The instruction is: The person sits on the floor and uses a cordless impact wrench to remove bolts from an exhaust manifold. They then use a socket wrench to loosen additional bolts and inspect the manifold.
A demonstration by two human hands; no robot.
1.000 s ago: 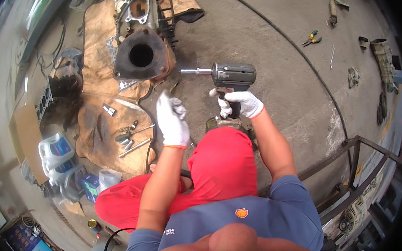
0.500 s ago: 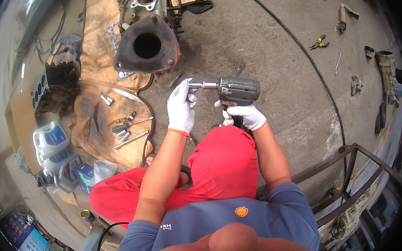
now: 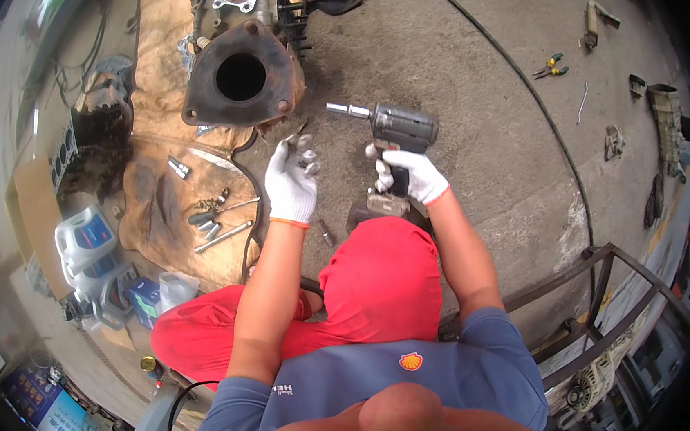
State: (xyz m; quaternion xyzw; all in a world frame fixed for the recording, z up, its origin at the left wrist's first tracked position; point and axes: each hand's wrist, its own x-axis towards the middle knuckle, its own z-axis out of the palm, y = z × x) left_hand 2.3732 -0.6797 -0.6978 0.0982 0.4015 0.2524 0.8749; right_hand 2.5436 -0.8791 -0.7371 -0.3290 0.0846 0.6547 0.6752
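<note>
Gripping an impact wrench (image 3: 404, 125) with the right hand (image 3: 416, 176), left hand (image 3: 292, 183) hovering loosely open, flanged casting (image 3: 274, 86) resting far left

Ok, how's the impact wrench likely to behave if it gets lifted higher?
The impact wrench is probably heavy for its size, given how bulky it looks. It may tip nose-down, as the metal shaft juts well forward of the right hand. With its rigid-looking casing, it likely won't flex.
</note>
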